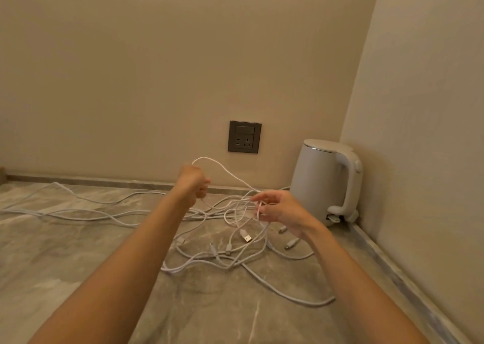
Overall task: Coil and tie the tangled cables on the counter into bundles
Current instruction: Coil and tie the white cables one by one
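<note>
A tangle of white cables (227, 254) lies spread over the grey marble counter (78, 265), with long strands running off to the left and several plug ends, one a USB plug (246, 237), loose in the middle. My left hand (192, 182) is raised above the tangle and grips a white cable (222, 169) that arcs up over its fist and runs down to the right. My right hand (277, 207) is beside it, lower, and pinches loops of cable between thumb and fingertips.
A white electric kettle (327, 181) stands in the back right corner, close to my right hand. A dark wall socket (244, 136) sits on the back wall above the counter. The side wall bounds the counter on the right.
</note>
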Action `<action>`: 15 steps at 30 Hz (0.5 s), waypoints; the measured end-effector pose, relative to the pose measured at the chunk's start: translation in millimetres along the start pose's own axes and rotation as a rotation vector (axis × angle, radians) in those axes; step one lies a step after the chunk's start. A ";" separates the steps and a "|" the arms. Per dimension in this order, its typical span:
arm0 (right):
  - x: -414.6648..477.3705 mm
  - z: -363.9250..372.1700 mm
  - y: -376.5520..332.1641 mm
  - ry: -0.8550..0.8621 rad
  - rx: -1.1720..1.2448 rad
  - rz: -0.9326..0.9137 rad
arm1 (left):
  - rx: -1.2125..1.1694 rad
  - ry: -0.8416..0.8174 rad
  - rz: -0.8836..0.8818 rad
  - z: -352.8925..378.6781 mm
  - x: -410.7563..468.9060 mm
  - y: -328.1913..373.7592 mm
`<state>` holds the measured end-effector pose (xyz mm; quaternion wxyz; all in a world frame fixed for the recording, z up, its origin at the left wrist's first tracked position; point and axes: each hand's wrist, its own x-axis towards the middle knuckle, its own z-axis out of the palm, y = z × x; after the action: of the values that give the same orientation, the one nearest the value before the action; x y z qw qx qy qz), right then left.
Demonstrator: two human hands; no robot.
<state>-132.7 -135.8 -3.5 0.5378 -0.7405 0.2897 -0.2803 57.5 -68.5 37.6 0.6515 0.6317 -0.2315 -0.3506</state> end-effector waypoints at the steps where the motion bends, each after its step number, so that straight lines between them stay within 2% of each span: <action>1: 0.2 -0.8 0.7 0.003 0.035 0.005 | 0.243 0.082 0.064 1.6 0.5 -6.4; 3: -1.0 -1.3 0.5 -0.011 0.075 0.018 | 0.739 0.183 0.246 6.0 -2.4 -20.6; 5: -2.2 -1.9 1.0 0.004 0.129 0.031 | 1.034 0.242 0.532 10.7 -10.2 -31.5; 6: -2.9 -2.1 1.2 0.024 0.163 0.036 | 1.103 0.213 0.678 12.7 -13.0 -34.1; 8: -3.3 -2.3 0.4 0.068 0.225 0.035 | 1.084 -0.023 0.877 15.5 -13.0 -34.2; 11: -0.4 -3.1 -6.0 0.108 0.343 0.011 | 0.868 -0.356 0.803 17.9 -20.9 -26.8; 13: 1.8 -4.7 -16.0 0.100 0.482 -0.015 | 0.882 -0.496 0.755 17.2 -22.4 -24.1; 15: 3.9 -5.3 -28.3 0.062 0.579 -0.020 | 0.971 -0.545 0.701 14.4 -19.1 -24.9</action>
<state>-130.3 -134.8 25.4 0.7149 -0.5502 0.2067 -0.3788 30.4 -62.7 17.1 0.2863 0.6297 -0.7120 -0.1208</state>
